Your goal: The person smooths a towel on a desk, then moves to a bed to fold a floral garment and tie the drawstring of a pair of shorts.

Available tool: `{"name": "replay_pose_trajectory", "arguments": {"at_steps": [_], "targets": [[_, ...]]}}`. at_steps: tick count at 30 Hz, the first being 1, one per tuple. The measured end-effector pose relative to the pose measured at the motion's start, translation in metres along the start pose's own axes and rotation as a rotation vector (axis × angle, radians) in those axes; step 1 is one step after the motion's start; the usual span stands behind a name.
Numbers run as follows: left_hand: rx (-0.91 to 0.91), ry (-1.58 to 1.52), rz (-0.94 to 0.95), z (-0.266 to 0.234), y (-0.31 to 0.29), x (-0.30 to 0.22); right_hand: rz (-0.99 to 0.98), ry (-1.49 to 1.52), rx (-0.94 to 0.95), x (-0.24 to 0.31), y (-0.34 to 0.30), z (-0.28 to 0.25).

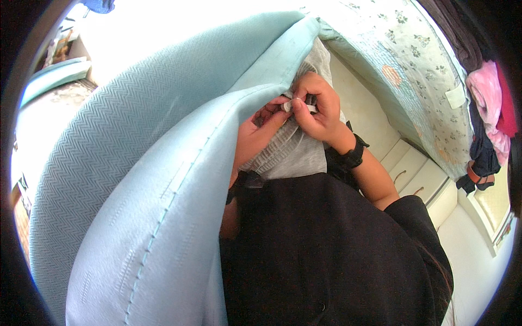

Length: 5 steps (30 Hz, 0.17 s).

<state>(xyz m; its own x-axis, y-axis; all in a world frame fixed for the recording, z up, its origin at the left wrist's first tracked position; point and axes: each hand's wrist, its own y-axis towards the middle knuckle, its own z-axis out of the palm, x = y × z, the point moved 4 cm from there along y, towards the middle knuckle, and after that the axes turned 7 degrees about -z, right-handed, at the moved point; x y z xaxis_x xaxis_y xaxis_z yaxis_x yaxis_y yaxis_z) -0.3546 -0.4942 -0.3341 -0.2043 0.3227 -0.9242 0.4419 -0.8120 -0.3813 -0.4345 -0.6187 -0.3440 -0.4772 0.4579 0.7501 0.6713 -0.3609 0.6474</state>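
My left hand (pixel 256 136) and my right hand (pixel 319 111) meet near the upper middle of the view, over a grey garment (pixel 302 153) with a gathered, elastic-looking waistband (pixel 273 145). Between thumb and fingers, my right hand pinches a small white strip (pixel 311 108), perhaps a drawstring. The fingertips of my left hand press on the white piece from the other side. Part of the left hand and its forearm is hidden behind a large light-blue fabric panel (pixel 147 179), which curves down the left side with a stitched seam.
At right hangs a patterned pale quilt (pixel 405 65), with pink cloth (pixel 484 89) and dark clothes (pixel 483 146) beside it. White drawers (pixel 408 171) stand below it. A light-blue edge (pixel 57 79) and a cluttered surface lie at far left.
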Motion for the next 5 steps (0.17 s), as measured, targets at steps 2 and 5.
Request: {"name": "replay_pose_trajectory", "arguments": {"at_steps": [2, 5], "targets": [[-0.032, 0.029, -0.025, -0.0008, -0.0006, 0.0004, -0.003, 0.002, 0.011, -0.0002, -0.0003, 0.0005], [-0.038, 0.058, -0.072, -0.0027, 0.0007, 0.0024, -0.003, -0.005, 0.009, 0.0000, -0.0003, 0.0012]]}}
